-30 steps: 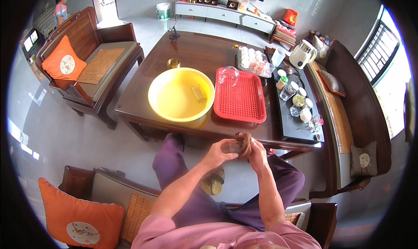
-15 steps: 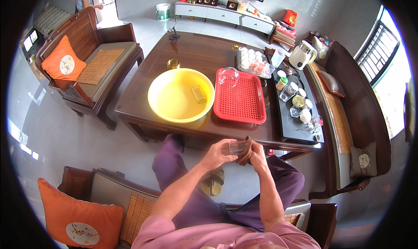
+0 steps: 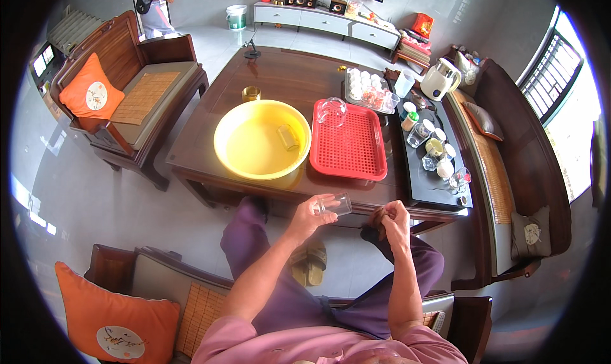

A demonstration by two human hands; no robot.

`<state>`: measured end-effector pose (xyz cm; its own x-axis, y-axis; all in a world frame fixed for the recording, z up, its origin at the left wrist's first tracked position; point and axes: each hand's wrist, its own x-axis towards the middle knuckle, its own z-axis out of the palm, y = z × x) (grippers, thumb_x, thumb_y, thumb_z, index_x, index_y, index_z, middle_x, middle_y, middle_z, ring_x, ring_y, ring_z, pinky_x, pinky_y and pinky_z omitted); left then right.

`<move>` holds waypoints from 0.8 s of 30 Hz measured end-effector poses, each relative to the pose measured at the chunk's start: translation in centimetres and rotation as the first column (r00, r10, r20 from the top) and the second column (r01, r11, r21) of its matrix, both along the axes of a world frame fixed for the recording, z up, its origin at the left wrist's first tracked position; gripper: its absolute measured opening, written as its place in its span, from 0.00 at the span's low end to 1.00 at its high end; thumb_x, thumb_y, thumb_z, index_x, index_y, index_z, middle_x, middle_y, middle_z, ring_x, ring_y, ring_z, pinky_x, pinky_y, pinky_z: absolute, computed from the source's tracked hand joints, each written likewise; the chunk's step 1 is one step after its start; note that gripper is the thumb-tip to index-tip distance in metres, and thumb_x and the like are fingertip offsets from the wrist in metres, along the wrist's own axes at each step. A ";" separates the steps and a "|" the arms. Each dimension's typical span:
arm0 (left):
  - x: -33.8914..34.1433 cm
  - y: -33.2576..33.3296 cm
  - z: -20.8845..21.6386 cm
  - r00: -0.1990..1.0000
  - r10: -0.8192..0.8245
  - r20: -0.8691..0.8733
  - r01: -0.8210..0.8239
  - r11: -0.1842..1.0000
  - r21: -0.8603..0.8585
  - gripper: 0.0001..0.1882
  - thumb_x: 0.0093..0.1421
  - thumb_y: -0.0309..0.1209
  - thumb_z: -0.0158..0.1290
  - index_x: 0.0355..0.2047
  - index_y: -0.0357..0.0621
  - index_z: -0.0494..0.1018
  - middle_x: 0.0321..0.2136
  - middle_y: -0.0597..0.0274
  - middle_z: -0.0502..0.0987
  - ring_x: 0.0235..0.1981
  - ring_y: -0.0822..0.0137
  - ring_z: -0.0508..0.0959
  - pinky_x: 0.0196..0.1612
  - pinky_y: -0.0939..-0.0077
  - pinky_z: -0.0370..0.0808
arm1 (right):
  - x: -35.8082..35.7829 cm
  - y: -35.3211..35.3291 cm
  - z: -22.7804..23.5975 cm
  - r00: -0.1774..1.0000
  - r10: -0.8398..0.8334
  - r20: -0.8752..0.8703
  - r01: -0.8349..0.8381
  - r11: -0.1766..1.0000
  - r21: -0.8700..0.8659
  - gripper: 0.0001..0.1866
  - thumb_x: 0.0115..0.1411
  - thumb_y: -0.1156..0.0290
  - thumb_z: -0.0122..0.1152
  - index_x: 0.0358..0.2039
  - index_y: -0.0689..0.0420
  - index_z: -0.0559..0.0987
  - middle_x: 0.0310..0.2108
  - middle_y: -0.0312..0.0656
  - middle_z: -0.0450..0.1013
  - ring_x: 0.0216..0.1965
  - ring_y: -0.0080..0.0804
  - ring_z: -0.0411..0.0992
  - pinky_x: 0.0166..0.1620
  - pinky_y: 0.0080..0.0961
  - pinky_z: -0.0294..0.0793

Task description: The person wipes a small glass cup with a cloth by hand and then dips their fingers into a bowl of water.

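Observation:
My left hand (image 3: pixel 311 215) holds a small clear glass (image 3: pixel 337 204) on its side, just in front of the near edge of the dark wooden table (image 3: pixel 280 84). My right hand (image 3: pixel 392 220) is closed around a bunched brown cloth (image 3: pixel 377 216), a short way right of the glass. On the table stand a yellow basin (image 3: pixel 237 137) with a small glass (image 3: pixel 289 137) lying in it, and a red slotted tray (image 3: pixel 350 147) with an upturned clear glass (image 3: pixel 331 111) at its far corner.
A dark tea tray (image 3: pixel 414 166) with several cups and jars and a white kettle (image 3: pixel 438 80) sits at the right. Wooden benches with orange cushions (image 3: pixel 91 92) flank the table. A person (image 3: pixel 151 4) stands far back left. Slippers (image 3: pixel 308 264) lie by my feet.
My hands were together, wiping the glass with the cloth. They have since parted: the left hand carries the glass toward the table, and the right hand keeps the cloth.

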<state>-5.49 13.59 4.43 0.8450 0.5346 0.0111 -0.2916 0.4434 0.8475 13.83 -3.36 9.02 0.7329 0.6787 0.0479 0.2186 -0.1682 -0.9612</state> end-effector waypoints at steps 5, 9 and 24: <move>0.0 -0.3 0.2 0.998 -0.060 -0.023 0.060 0.998 0.003 0.33 0.57 0.29 0.63 0.61 0.33 0.63 0.53 0.47 0.75 0.40 0.67 0.80 0.49 0.71 0.78 | -0.7 0.1 1.2 0.979 0.023 0.203 0.006 0.990 -0.141 0.13 0.55 0.86 0.49 0.41 0.65 0.74 0.28 0.38 0.75 0.24 0.23 0.72 0.30 0.21 0.73; -0.2 -0.2 0.7 0.991 -0.128 -0.035 0.127 0.992 -0.003 0.33 0.58 0.31 0.62 0.61 0.32 0.63 0.53 0.47 0.75 0.40 0.67 0.79 0.48 0.73 0.77 | -1.2 0.2 1.9 1.000 -0.009 0.004 0.009 1.000 -0.021 0.15 0.57 0.86 0.48 0.44 0.63 0.75 0.32 0.39 0.77 0.24 0.26 0.74 0.30 0.22 0.75; -0.5 -0.3 0.4 0.978 -0.199 0.061 0.207 0.959 -0.192 0.32 0.63 0.40 0.57 0.59 0.28 0.63 0.51 0.47 0.75 0.38 0.69 0.78 0.43 0.78 0.74 | -4.6 1.0 0.9 0.941 0.167 -0.296 -0.090 0.962 0.257 0.13 0.66 0.80 0.42 0.45 0.65 0.75 0.37 0.47 0.77 0.30 0.29 0.78 0.26 0.22 0.76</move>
